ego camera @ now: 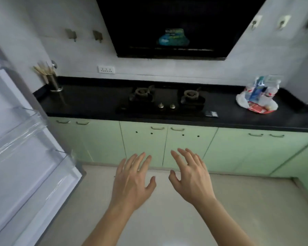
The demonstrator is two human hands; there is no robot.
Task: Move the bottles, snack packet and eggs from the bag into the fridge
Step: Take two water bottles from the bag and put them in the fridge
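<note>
Bottles (273,89) stand upright in a slumped white bag (241,101) at the far right end of the black bench (96,102), close to the wall corner. A red snack packet (256,109) lies flat at the bag's front edge. Something blue is wedged among the bottles, and no eggs can be made out from here. The bag's mouth is open upward, so its contents should lift straight out.

Both hands are empty, with fingers spread and relaxed, held out low over the floor in front of the green cabinets (238,153). The bag lies up and well off to the right of them. The right hand (192,178) is the nearer one and the left hand (132,181) is farther away, though neither looks within reach without a step toward that end.

The fridge door (25,157) stands open at the opposite, left edge, its clear shelves facing the room. Every item therefore has to cross the whole width of the bench, past the gas hob (167,102) in the middle. Nothing appears to have been moved yet. The likely first step is to go right and grasp a bottle by its upright body.
</note>
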